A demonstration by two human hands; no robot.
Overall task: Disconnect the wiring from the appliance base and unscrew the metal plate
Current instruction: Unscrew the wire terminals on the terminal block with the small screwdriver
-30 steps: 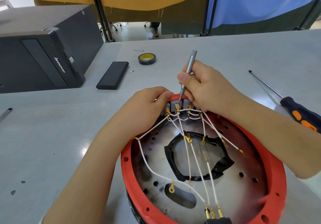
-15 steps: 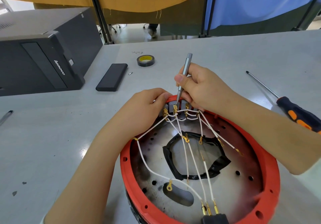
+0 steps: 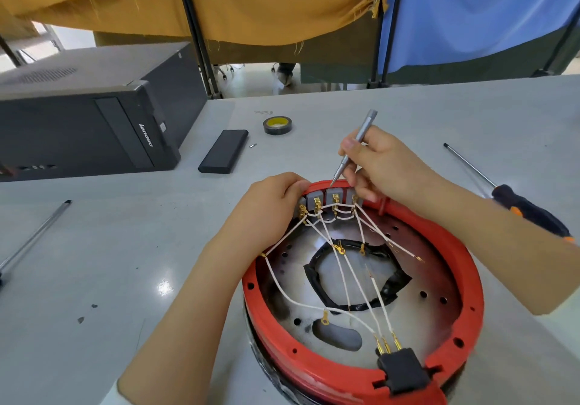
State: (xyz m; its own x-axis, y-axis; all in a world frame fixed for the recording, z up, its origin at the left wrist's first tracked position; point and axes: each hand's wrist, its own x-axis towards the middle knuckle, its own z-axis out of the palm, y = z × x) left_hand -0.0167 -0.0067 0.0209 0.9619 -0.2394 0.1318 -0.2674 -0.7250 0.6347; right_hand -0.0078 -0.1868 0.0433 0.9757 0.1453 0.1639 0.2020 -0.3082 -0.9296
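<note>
the left hand [image 3: 276, 199] pinches the grey terminal blocks [image 3: 326, 200] on the red appliance base [image 3: 464, 282] on the surface; the right hand [image 3: 386, 161] grips a slim screwdriver [image 3: 354, 147]. the thin white wires [image 3: 348, 276] look limp and fragile, best held by their brass lugs.

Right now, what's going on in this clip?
A person is working on a red-rimmed appliance base on a grey table. The right hand holds a slim grey screwdriver, tip at the grey terminal block on the far rim. The left hand steadies that block. The white wires remain attached.
</note>
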